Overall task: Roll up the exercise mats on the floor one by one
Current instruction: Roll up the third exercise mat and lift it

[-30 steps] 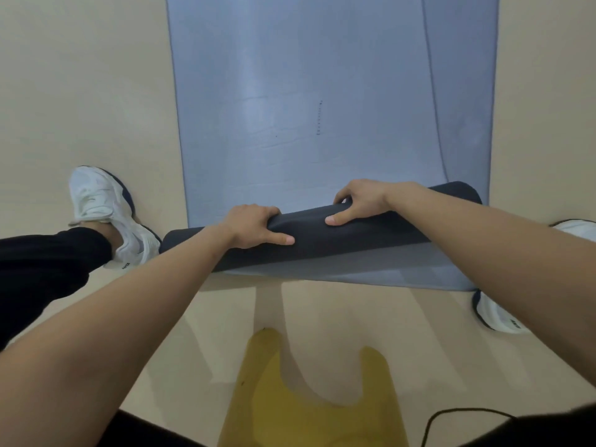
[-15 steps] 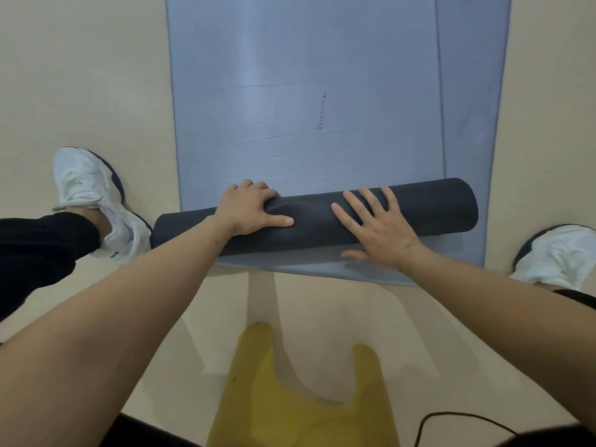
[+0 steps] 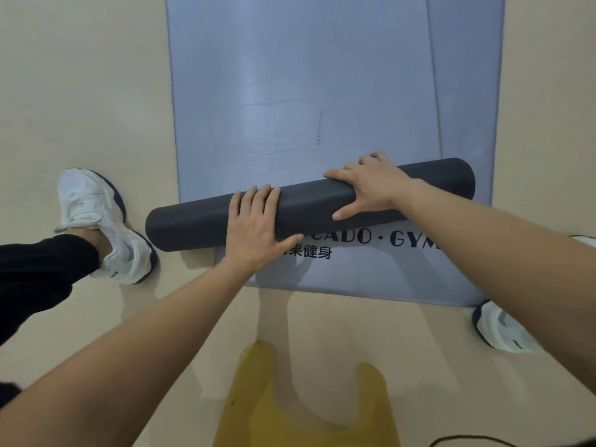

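Dark grey roll (image 3: 193, 225) lies crosswise on the blue mat (image 3: 290, 75), which is spread on the beige floor (image 3: 80, 75). The roll's left end juts past the mat's edge. Left hand (image 3: 254, 227) is released: it lies flat on the roll, fingers straight, thumb spread. Right hand (image 3: 367, 185) cups the roll further right, fingers over the far side, thumb on the near side. Printed lettering shows on the blue surface just this side of the roll. White shoe (image 3: 100, 221) stands on the floor at left.
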Demonstrator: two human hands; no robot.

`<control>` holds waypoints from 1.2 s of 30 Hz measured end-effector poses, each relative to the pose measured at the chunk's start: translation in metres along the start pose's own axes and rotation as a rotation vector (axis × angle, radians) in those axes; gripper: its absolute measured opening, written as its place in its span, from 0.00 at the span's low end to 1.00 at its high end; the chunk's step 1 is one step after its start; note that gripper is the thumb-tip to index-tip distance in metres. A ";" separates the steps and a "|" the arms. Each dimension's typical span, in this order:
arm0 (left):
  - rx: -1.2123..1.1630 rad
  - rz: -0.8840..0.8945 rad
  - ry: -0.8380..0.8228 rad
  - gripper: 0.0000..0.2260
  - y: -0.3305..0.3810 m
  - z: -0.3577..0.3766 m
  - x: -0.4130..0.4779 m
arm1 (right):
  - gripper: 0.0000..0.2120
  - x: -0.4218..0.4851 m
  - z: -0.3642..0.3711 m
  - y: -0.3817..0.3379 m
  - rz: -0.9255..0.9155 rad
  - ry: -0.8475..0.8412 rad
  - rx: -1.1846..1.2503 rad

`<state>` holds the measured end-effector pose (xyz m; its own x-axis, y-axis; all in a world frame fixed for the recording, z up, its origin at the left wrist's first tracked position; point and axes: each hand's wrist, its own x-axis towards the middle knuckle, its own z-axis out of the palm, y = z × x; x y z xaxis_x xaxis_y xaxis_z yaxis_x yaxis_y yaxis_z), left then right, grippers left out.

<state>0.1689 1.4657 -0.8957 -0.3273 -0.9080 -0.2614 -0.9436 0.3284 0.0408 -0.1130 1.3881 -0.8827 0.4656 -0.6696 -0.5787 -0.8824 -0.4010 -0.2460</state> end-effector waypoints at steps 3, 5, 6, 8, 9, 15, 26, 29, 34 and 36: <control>0.015 0.018 -0.046 0.50 -0.010 -0.004 0.022 | 0.52 -0.007 0.003 -0.001 0.172 0.144 -0.073; -0.019 0.030 -0.058 0.52 -0.018 -0.009 0.037 | 0.49 -0.013 0.007 -0.006 0.245 0.329 -0.094; -0.038 0.032 -0.067 0.53 -0.022 -0.011 0.045 | 0.45 -0.015 0.011 -0.009 0.234 0.425 -0.100; -0.076 0.043 -0.103 0.54 -0.030 -0.014 0.059 | 0.41 -0.019 0.020 -0.011 0.157 0.567 -0.127; -0.098 0.051 -0.124 0.54 -0.035 -0.015 0.066 | 0.41 -0.021 0.023 -0.010 0.116 0.588 -0.153; -0.244 0.061 -0.273 0.51 -0.050 -0.026 0.103 | 0.65 -0.013 0.022 0.005 0.140 0.248 -0.346; -0.051 0.162 0.155 0.48 -0.017 -0.027 0.052 | 0.51 0.007 -0.027 0.028 0.029 0.198 -0.183; 0.004 0.134 0.112 0.50 -0.011 -0.032 0.043 | 0.48 -0.005 -0.034 0.020 0.052 0.115 -0.090; -0.002 0.138 0.182 0.46 -0.004 -0.028 0.011 | 0.42 -0.029 -0.032 0.009 0.093 -0.144 0.173; -0.022 0.122 0.203 0.44 0.000 -0.021 -0.003 | 0.35 -0.034 -0.025 0.005 0.094 -0.271 0.279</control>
<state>0.1688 1.4631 -0.8745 -0.4400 -0.8963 -0.0545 -0.8966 0.4352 0.0817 -0.1319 1.3933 -0.8450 0.3803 -0.4912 -0.7836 -0.9220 -0.1353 -0.3626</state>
